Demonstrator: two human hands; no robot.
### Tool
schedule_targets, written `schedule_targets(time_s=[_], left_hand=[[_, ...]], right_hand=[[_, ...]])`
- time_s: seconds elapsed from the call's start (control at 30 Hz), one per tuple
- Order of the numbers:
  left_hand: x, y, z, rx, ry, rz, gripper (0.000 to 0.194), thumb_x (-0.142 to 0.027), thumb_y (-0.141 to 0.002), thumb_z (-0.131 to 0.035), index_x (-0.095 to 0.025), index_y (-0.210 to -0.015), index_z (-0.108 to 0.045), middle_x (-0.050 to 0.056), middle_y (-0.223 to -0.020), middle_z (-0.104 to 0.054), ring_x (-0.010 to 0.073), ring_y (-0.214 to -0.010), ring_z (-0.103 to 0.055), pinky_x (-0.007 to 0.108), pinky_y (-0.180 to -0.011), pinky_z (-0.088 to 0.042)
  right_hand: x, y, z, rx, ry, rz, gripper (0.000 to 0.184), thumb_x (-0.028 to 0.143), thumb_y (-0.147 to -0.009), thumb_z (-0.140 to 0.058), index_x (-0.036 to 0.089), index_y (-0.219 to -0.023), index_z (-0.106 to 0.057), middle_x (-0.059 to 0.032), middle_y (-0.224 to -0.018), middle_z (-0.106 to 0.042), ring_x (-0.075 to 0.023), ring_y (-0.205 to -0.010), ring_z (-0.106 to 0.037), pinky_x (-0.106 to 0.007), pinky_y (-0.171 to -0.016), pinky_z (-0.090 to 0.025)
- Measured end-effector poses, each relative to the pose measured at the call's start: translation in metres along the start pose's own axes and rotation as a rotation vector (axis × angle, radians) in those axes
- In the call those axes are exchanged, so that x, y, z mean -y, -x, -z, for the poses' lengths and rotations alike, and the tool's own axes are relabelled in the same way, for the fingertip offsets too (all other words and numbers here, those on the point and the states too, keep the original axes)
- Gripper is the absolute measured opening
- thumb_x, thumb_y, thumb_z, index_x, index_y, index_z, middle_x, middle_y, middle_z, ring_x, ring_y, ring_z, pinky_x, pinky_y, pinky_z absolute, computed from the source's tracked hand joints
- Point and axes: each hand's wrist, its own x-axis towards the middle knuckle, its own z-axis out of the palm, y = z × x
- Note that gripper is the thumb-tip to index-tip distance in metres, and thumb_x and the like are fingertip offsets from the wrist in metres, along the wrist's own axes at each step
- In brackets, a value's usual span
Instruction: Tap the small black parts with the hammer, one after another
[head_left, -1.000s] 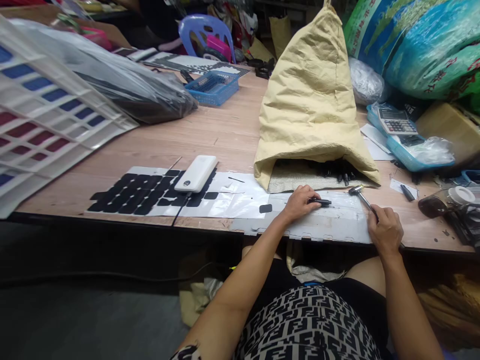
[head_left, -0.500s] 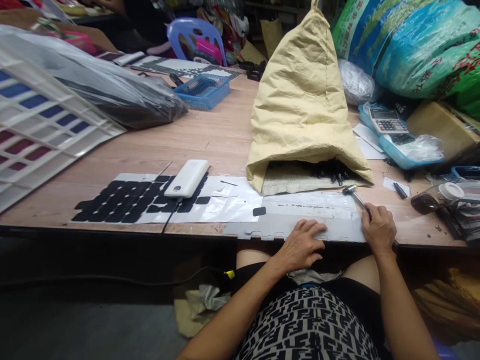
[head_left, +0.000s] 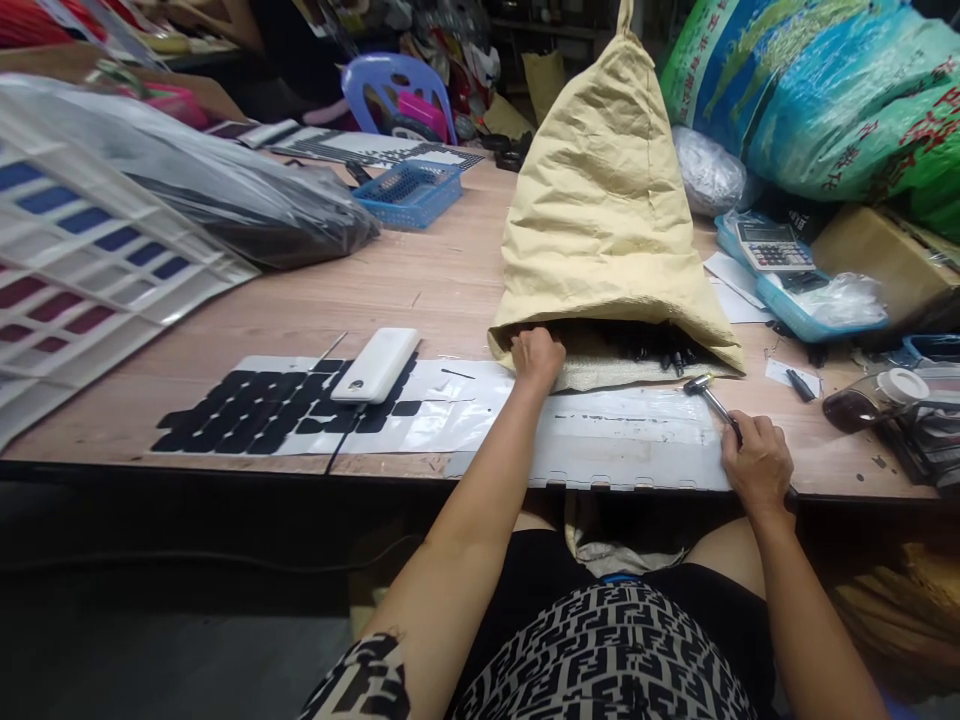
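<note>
My left hand [head_left: 538, 356] reaches into the left side of the mouth of a yellow sack [head_left: 600, 220]; its fingertips are hidden in the shade inside. Several small black cylindrical parts [head_left: 677, 360] lie at the right of the opening. At the table's front edge my right hand [head_left: 757, 462] is closed round the handle of a small hammer [head_left: 720, 405]. The hammer's head rests near the sack's right front corner, over a grey-white plastic sheet [head_left: 622, 450] that covers the table between my hands.
To the left, a white power bank [head_left: 376, 365] with a cable lies on a sheet of black stickers [head_left: 232, 412]. A jar with a white lid [head_left: 874, 395], a calculator [head_left: 774, 246] and a blue tray [head_left: 825, 312] stand right. A blue basket [head_left: 411, 195] is farther back.
My left hand let go of a black cylindrical part near the table edge, then moved forward into the sack's mouth. My right hand keeps the hammer in nearly the same place.
</note>
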Motion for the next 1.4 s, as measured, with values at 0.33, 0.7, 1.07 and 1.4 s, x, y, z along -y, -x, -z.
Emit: schedule_targets(time_s=[0.33,0.7,1.07,1.4], left_hand=[[0.003,-0.011,-0.015,0.063,-0.008,0.025,0.033,-0.025,-0.086,-0.066,-0.004,-0.109,-0.075,0.026,-0.109,-0.073,0.0367,-0.111,-0.069,0.041,-0.096,-0.053],[0.011,0.006,-0.004,0.007,0.143,0.044,0.033,-0.033,-0.093,-0.055,-0.017,-0.115,-0.073,0.02,-0.115,-0.073,0.0365,-0.11,-0.068,0.045,-0.095,-0.051],[0.014,0.074,0.013,0.101,0.367,-0.321,0.032,-0.011,-0.082,-0.064,-0.021,-0.111,-0.065,0.006,-0.104,-0.071,0.0221,-0.092,-0.067,0.034,-0.079,-0.053],[0.003,0.097,-0.035,0.441,0.687,-0.649,0.042,-0.015,-0.076,-0.073,-0.022,-0.116,-0.067,0.002,-0.099,-0.071,0.0189,-0.091,-0.064,0.032,-0.084,-0.051]], right_hand=[[0.0,0.0,0.001,-0.031,0.033,0.013,0.029,0.029,-0.097,-0.051,0.02,-0.113,-0.073,-0.008,-0.088,-0.062,-0.0222,-0.08,-0.048,-0.033,-0.071,-0.035],[-0.002,0.0,-0.002,-0.058,0.056,0.022,0.026,0.029,-0.096,-0.054,0.021,-0.112,-0.073,-0.0071,-0.088,-0.062,-0.0215,-0.081,-0.047,-0.033,-0.07,-0.034],[0.0,0.001,-0.001,-0.006,0.036,-0.016,0.029,0.029,-0.094,-0.053,0.021,-0.114,-0.072,-0.0076,-0.089,-0.06,-0.0216,-0.081,-0.045,-0.033,-0.071,-0.031],[-0.007,-0.001,-0.002,0.038,-0.013,0.024,0.034,0.03,-0.098,-0.049,0.021,-0.122,-0.072,-0.0079,-0.091,-0.065,-0.0219,-0.083,-0.051,-0.033,-0.075,-0.038]])
